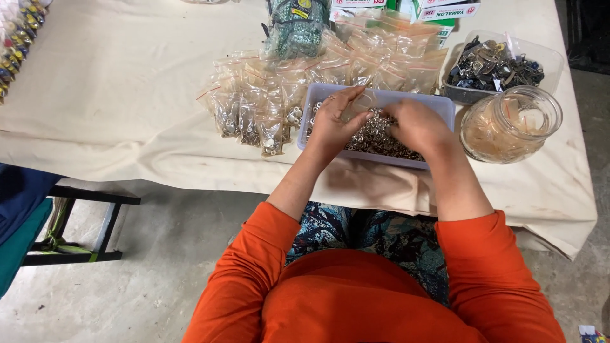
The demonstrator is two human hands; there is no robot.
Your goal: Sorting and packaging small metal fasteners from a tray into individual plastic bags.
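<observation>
On the cloth-covered worktop the tub of metal rings lay lengthwise directly beneath both hands; left hand and right hand pinched a small clear bag, equally near.

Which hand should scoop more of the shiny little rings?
Probably the right hand: it rests on the metal rings in the tray, while the left hand seems to hold a small bag.

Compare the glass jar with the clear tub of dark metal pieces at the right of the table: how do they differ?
The glass jar is round, with pale, see-through contents; the clear tub is shallower, with dark mixed metal pieces. The jar stands nearer the right hand; the tub sits behind it. Both are transparent, open-topped and on the cream cloth.
</observation>
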